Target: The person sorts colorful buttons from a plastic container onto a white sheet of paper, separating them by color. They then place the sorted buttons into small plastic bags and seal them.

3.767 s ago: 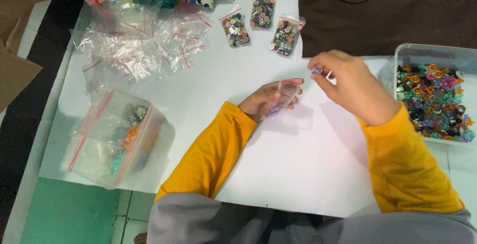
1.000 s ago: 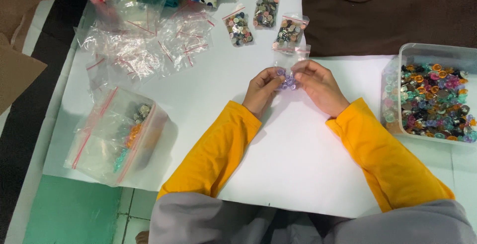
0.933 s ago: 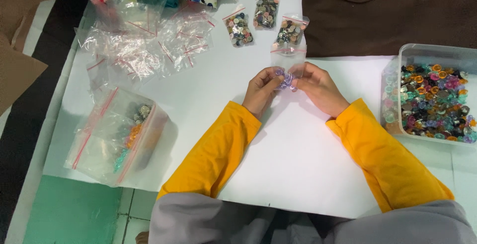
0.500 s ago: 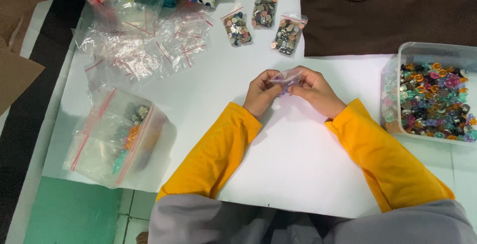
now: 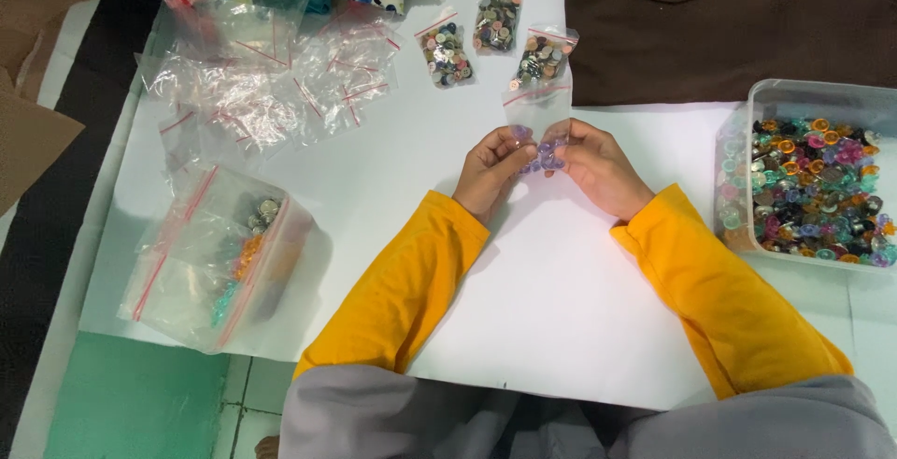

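Both hands, left [image 5: 492,167] and right [image 5: 594,167], pinch a small clear bag [image 5: 539,132] of purple buttons just above the white counter [image 5: 392,179]. If its mouth is not sealed, a tilt or loosened pinch could spill buttons across the counter.

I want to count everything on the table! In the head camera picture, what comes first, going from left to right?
Big bag → pile of empty bags → left hand → small bag → right hand → tub of buttons.
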